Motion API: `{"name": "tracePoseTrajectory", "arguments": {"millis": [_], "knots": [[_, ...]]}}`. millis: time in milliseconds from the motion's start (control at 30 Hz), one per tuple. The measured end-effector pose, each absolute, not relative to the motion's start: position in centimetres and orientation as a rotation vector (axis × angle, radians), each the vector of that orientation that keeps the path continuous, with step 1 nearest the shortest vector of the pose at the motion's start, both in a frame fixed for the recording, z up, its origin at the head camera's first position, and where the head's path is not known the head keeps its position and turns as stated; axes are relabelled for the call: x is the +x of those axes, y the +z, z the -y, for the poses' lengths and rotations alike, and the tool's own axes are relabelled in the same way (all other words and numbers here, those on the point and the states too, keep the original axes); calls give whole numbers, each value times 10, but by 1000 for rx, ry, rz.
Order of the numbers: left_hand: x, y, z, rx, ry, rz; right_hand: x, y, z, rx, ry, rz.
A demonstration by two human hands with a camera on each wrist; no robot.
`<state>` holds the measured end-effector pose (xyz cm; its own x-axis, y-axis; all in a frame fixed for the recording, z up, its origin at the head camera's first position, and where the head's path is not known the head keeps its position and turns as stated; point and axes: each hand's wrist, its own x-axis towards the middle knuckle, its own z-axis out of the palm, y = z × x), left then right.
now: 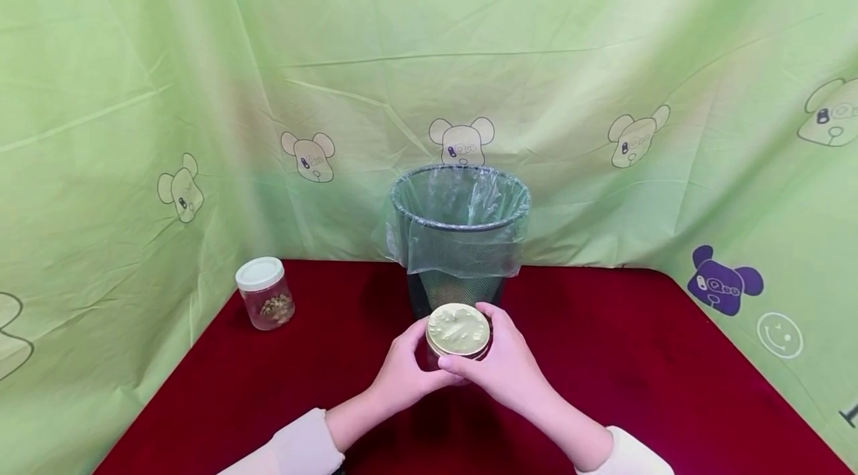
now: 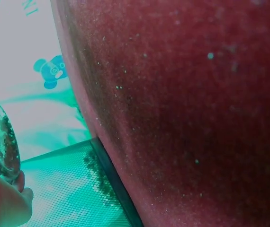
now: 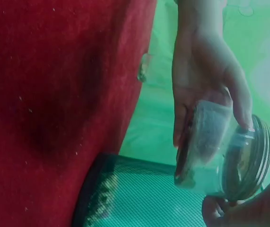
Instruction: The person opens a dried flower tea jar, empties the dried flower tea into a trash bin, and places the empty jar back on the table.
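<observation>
Between both hands, in front of the bin, is a clear jar (image 3: 206, 151) with a ridged rim. Its pale gold, lumpy-looking top (image 1: 459, 329) faces the head camera; whether this is a lid or a seal I cannot tell. My left hand (image 1: 409, 371) grips the jar's left side, its palm and thumb around the body in the right wrist view. From the right, my right hand (image 1: 506, 367) holds the jar near its top, thumb across the near rim. Small brown bits show through the jar (image 2: 2, 142) in the left wrist view.
A mesh bin (image 1: 456, 285) lined with a clear greenish bag (image 1: 462, 252) stands at the back of the red tabletop (image 1: 603, 356), just beyond the hands. At the back left is another jar (image 1: 266, 296) with a white lid and brown bits. Green patterned cloth (image 1: 570, 28) surrounds the table.
</observation>
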<state>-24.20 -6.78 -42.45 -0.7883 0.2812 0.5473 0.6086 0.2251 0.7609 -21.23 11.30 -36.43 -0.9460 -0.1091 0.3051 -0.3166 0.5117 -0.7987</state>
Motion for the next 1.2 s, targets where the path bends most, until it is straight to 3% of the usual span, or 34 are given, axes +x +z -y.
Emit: {"name": "tracePoseTrajectory", "arguments": {"millis": [533,1200], "knots": [[-240,-426,69,-864,-1537,2208,-215,-372,-112,406,1374,2527],[-240,-426,75,-959,-1728,2255,-226,-362,-131,820,1460,2568]]}}
